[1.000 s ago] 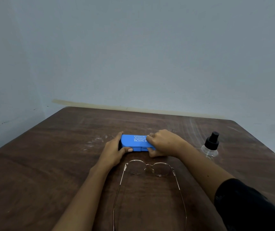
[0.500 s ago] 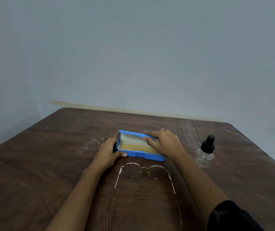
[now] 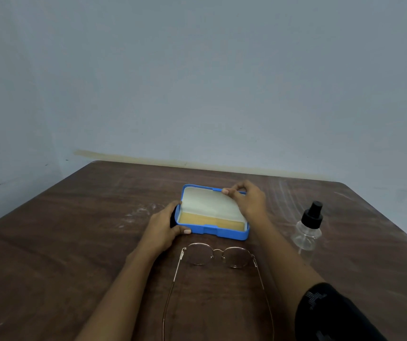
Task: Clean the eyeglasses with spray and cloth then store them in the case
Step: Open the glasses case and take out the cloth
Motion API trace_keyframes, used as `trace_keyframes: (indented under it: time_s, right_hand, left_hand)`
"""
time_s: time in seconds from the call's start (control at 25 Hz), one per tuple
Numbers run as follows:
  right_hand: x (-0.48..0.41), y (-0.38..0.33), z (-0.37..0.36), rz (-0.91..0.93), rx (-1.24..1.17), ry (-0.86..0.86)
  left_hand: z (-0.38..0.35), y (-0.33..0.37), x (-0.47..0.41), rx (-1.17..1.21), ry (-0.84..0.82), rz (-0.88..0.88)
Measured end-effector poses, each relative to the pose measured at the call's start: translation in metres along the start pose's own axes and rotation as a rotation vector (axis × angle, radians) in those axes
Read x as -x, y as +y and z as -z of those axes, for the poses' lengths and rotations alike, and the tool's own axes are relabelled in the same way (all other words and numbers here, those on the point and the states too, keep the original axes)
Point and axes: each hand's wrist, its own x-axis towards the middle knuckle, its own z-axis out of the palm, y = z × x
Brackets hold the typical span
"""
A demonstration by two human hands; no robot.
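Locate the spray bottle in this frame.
Head view: the spray bottle stands upright at the right of the table, just right of the open blue case.

Two bare forearms [image 3: 113, 299] rise from the bottom edge of the frame, ending in the bare left hand [image 3: 163, 227] left of centre and the bare right hand [image 3: 249, 200] right of centre. A thumbnail shows on each. In the lower right corner, a black fabric sleeve [image 3: 333, 313] covers the right upper arm, with faint pale grey printed marks on it.
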Motion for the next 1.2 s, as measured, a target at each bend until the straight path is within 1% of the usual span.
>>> trace_keyframes:
  time_s: [0.2,0.32,0.48,0.64,0.8,0.88,1.0,1.08,1.2]
  right_hand:
    - [-0.006,0.005,-0.001,-0.058,-0.080,0.001]
    - [-0.008,0.010,-0.002,-0.126,-0.132,0.058]
    - [-0.009,0.008,-0.003,-0.215,-0.104,0.100]
    - [-0.010,0.009,-0.006,-0.239,-0.141,0.049]
    - [0.002,0.012,-0.004,-0.245,-0.256,0.005]
    - [0.007,0.018,-0.002,-0.238,-0.265,0.010]
    - [0.019,0.024,0.002,-0.199,-0.195,0.070]
    - [0.027,0.026,0.004,-0.145,-0.058,0.093]
    - [0.037,0.026,0.009,-0.049,0.217,0.045]
  left_hand:
    - [0.000,-0.003,-0.002,0.015,0.013,0.030]
    - [-0.001,-0.003,0.000,0.034,0.026,0.020]
    - [-0.002,-0.001,0.003,0.068,0.035,0.013]
    - [-0.003,-0.001,0.004,0.076,0.061,0.019]
    - [-0.001,0.000,0.005,0.085,0.066,0.006]
    - [-0.001,0.000,0.005,0.089,0.070,-0.001]
    - [-0.001,-0.001,0.005,0.076,0.060,0.012]
    - [0.000,-0.001,0.005,0.079,0.053,0.017]
    - [0.000,0.000,0.005,0.083,0.045,0.003]
